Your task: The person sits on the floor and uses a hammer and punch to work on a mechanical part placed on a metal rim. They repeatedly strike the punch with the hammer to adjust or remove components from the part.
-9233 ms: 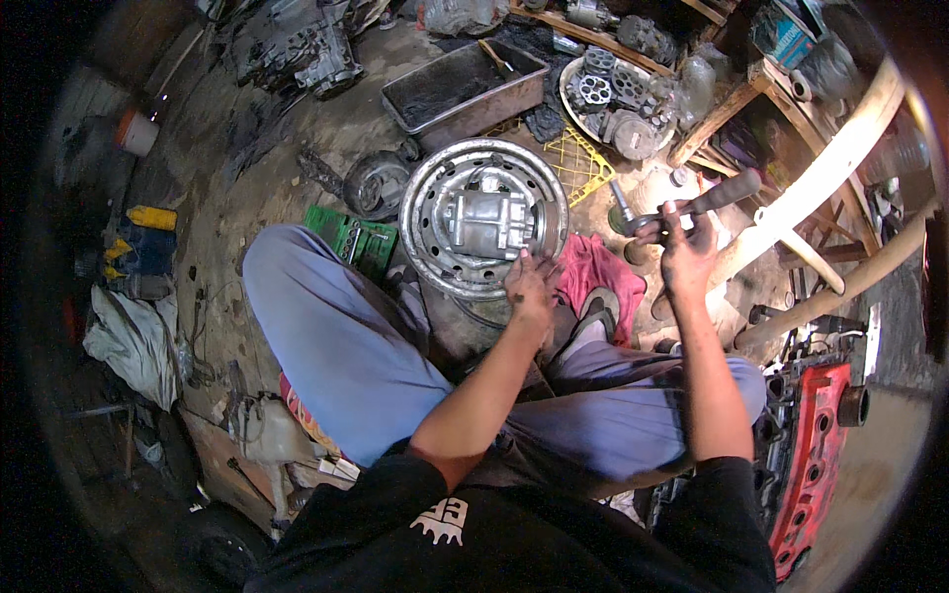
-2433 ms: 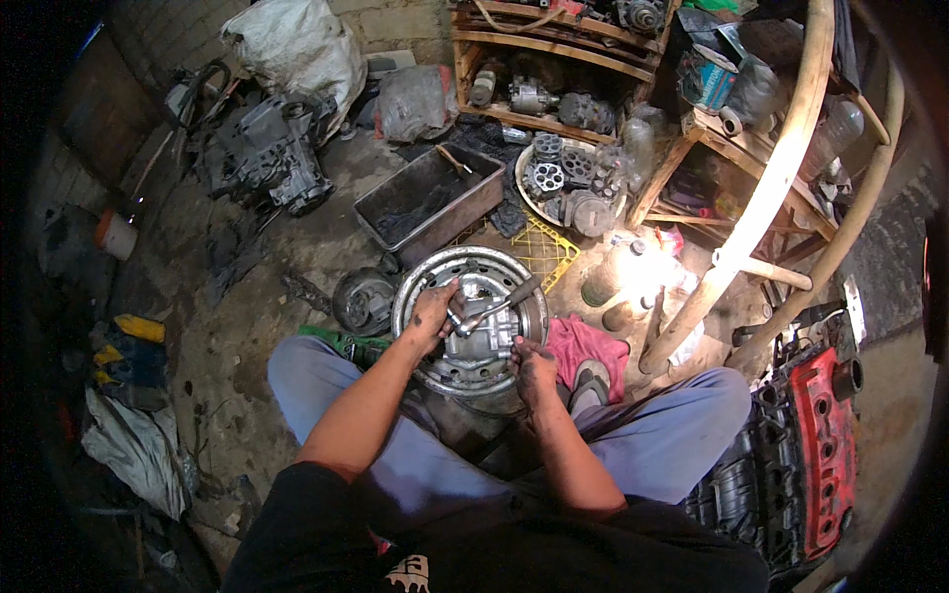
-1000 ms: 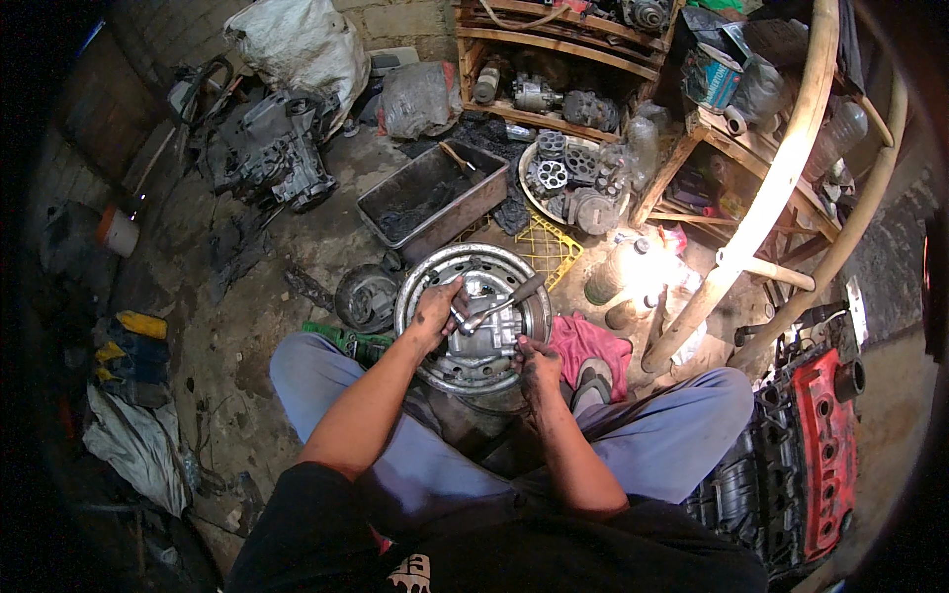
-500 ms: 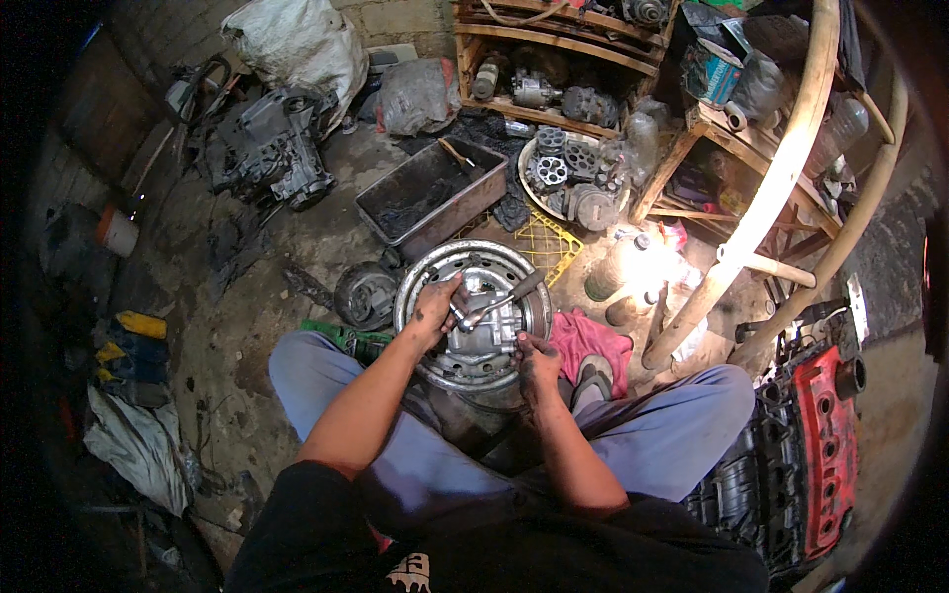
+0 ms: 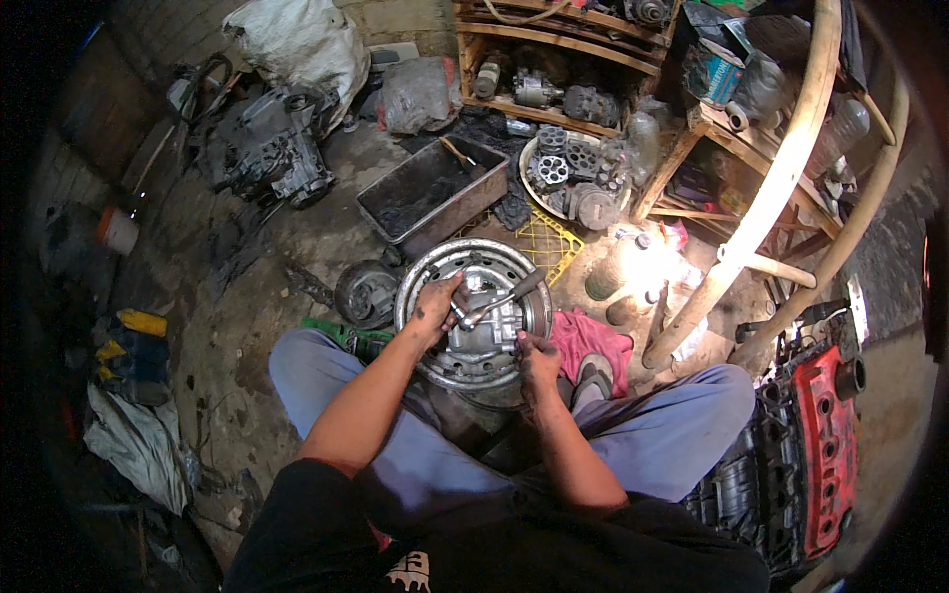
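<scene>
A silvery cast metal housing (image 5: 479, 341) sits inside a worn steel wheel rim (image 5: 407, 287) between my knees. Across its top slants a ratchet wrench (image 5: 489, 308), its dark handle pointing to the far right. My left hand (image 5: 433, 311) closes its fingers at the head end of the ratchet, around a short shiny socket part. At the housing's right side, my right hand (image 5: 539, 361) is pinched with thumb against fingers. Whatever sits between those fingertips is too small to make out.
Beyond the rim are a grey tub (image 5: 435, 203) with a brush and a round tray (image 5: 527, 176) of metal parts. A pink cloth (image 5: 598, 341) lies by my foot. Bright light falls beside wooden poles (image 5: 771, 188); a red engine cover (image 5: 820, 445) lies right.
Hardly anything differs. Both hands keep their places at the housing, and the ratchet lies at the same slant.
</scene>
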A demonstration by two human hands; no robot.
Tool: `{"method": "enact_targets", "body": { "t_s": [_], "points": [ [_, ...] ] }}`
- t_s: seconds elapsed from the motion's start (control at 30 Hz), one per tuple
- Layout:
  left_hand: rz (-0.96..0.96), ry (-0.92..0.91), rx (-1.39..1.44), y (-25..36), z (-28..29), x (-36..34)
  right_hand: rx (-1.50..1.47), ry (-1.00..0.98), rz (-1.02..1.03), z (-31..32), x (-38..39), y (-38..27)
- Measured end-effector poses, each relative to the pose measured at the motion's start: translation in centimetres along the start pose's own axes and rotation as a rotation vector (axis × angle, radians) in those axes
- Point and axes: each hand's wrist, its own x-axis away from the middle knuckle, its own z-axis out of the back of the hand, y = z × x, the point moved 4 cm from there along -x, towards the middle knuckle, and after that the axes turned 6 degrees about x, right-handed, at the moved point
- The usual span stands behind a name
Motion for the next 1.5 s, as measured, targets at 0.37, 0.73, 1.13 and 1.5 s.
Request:
{"method": "enact_targets", "body": {
  "t_s": [0.37, 0.73, 1.13, 1.5],
  "points": [
    [0.013, 0.011, -0.012, -0.1, 0.3, -0.2, -0.043, -0.016, -0.036, -0.3, 0.0, 0.3],
    [-0.008, 0.015, -0.040, 0.3, -0.3, 0.1, -0.007, 0.018, -0.083, -0.2, 0.4, 0.5],
    [-0.008, 0.001, -0.022, 0.1, -0.3, 0.1, -0.063, 0.056, 0.065, 0.1, 1.1, -1.0],
    [-0.155, 0.057, 0.233, 1.5, 0.4, 0.7, -0.220, 0.041, 0.226, -0.4, 1.5, -3.9]
  ]
}}
